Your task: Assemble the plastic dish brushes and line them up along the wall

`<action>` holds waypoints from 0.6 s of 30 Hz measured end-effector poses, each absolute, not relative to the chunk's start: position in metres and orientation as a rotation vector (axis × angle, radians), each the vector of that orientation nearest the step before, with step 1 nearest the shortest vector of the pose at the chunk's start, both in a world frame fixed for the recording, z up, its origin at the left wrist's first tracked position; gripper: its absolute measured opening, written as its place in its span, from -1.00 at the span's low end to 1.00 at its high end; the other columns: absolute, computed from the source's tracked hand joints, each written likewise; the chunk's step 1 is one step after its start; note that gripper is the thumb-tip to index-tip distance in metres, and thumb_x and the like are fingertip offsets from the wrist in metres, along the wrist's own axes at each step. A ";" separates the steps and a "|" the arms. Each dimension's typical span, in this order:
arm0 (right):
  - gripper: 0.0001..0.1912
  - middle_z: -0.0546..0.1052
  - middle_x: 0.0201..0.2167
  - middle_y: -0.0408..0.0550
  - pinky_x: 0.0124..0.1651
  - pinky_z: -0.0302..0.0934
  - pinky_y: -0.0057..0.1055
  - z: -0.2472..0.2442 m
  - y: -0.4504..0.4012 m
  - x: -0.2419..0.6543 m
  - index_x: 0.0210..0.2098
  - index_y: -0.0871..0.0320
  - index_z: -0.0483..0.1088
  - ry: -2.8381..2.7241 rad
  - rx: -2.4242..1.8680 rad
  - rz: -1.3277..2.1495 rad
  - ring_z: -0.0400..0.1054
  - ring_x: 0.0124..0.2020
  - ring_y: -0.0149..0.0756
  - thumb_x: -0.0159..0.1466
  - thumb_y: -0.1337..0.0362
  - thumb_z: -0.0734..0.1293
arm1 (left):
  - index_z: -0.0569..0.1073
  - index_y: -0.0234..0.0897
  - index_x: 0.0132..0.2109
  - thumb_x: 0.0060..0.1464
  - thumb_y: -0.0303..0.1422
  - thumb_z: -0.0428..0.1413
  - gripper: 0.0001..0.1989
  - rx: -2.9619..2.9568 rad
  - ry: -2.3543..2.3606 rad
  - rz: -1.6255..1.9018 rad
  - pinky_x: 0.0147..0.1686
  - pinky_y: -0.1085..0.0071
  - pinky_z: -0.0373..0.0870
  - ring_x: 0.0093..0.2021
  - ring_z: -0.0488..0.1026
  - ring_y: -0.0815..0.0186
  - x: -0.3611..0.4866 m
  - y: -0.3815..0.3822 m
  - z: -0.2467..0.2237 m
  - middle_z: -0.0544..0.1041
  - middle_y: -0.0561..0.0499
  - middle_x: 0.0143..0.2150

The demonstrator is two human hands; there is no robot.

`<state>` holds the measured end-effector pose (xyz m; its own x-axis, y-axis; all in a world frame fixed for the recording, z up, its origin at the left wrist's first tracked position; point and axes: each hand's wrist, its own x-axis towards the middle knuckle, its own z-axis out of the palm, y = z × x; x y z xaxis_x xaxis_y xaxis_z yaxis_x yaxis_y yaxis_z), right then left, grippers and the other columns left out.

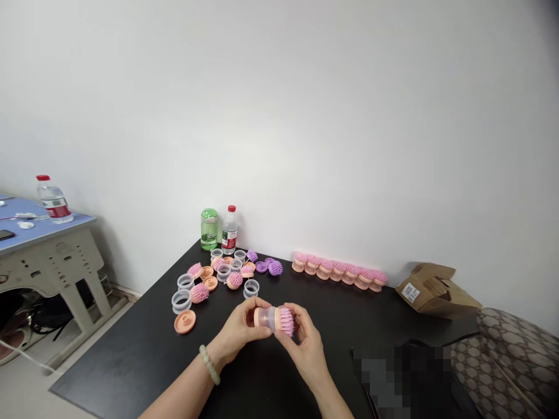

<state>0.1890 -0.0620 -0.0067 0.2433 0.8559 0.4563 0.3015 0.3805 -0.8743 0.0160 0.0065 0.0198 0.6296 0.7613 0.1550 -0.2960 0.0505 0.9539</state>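
Evidently, the left hand (pixel 243 327) is curling around the clear barrel (pixel 267 318) and the right hand (pixel 308 344) pinching the bristled end (pixel 287 320) of a pink brush (pixel 278 319) above the table (pixel 144 355), away from its left edge, and straight, even pressure is probably serving best. Loose clear rings (pixel 181 308) and peach discs (pixel 185 322) are crowding that edge, limiting room beyond the left hand, while matching brushes (pixel 337 271) are lining the back edge.

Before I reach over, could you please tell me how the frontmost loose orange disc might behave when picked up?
The orange disc looks thin, so probably light. Lying flat, it would likely slide, not roll. Its smooth-looking surface might feel slightly slippery.
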 end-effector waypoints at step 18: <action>-0.58 0.55 -0.15 -0.02 -0.06 0.39 -0.27 0.005 -0.063 0.188 -0.11 0.07 0.44 -1.332 -1.158 0.602 0.49 -0.12 -0.10 0.03 0.33 0.51 | 0.50 -0.33 -0.14 -0.26 -0.31 0.43 -0.51 1.290 0.508 0.812 -0.31 0.46 0.21 -0.33 0.32 0.37 0.016 0.003 0.026 0.46 0.05 -0.31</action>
